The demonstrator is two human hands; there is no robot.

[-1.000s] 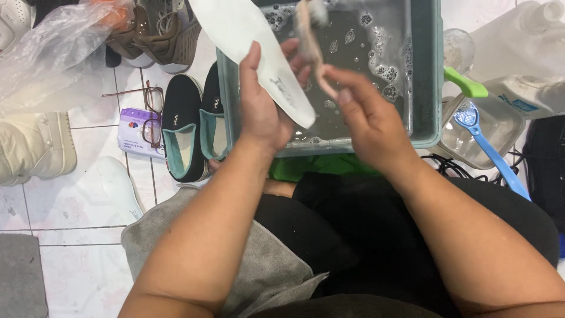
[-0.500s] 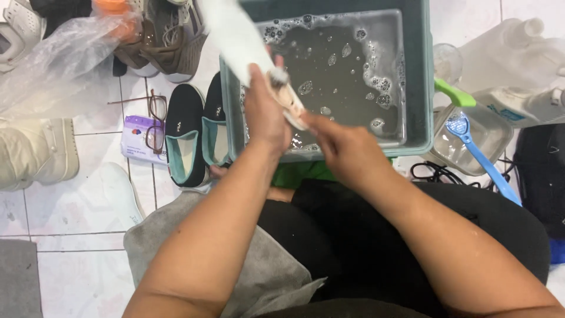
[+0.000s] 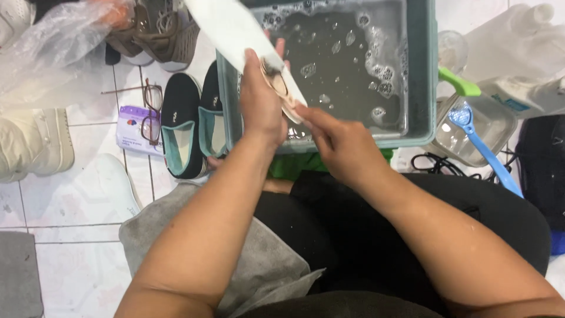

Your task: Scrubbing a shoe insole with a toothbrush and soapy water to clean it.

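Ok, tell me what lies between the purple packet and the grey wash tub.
In the head view, a pair of dark slip-on shoes sits between the purple packet and the tub; eyeglasses overlap the packet's edge.

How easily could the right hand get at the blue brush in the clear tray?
Probably easily: the right hand holds nothing bulky, and the blue brush lies uncovered in the clear tray on its side.

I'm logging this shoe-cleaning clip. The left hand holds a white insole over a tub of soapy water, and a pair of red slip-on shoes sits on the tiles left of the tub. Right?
Not quite. The head view shows the slip-on shoes are black with teal lining, not red. The rest holds: the left hand holds the white insole over the tub of soapy water.
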